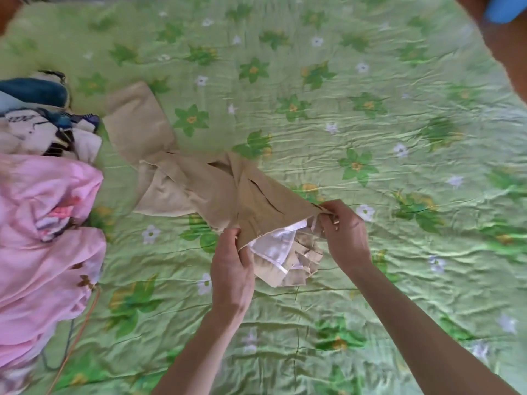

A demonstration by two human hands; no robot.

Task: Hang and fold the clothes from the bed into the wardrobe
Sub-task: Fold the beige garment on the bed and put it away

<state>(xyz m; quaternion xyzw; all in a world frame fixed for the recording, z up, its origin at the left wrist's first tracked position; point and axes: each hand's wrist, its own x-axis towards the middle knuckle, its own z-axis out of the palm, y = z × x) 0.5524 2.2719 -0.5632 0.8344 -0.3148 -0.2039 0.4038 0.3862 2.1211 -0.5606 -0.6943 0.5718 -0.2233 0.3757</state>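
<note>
Head view: both hands hold the waist end of a pair of beige trousers [199, 183] above the green floral bedspread [370, 124]. The left hand [232, 260] has its grip curled round one side of the waistband; the right hand [346, 235] pinches the opposite corner between thumb and fingers. The waist is lifted and turned open, so white pocket lining [273, 246] hangs between the two grips, while the legs trail away up and left, lying crumpled on the bed with one leg doubled over. To fold well, the pockets likely need tucking in, the waistband pulled taut and level between the hands, and the legs shaken straight so the seams line up. A pink garment [48, 238] and a patterned clothes pile [42, 124] lie at the bed's left edge, apart from the trousers
</note>
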